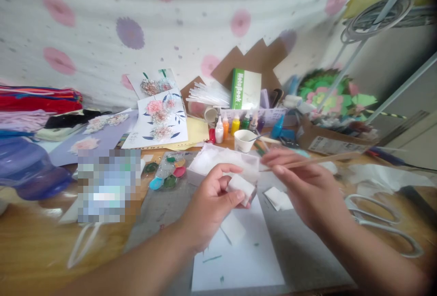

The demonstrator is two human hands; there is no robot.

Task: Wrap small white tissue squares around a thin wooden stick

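Note:
My left hand (208, 200) is closed round a small white square pad (241, 189), pinching it between thumb and fingers. In my right hand (303, 182) is a thin paintbrush (327, 159) with a light handle slanting up to the right. Its tip points left, a little above the pad and apart from it. Below my left hand lies a white sheet of paper (239, 268) with green paint strokes. More white square pads (280, 198) rest on the grey mat (153, 214), between my hands. A pale box (196, 176) with white tissue-like material stands just behind my left hand.
A paint palette (169, 171) lies left of the box. Behind stand a paper cup (243, 140) and several paint bottles (235, 125). Scissors (389, 230) lie at the right; a cardboard box (334, 141) stands behind. Flower pictures (159, 118) and a notebook (246, 89) are at the back.

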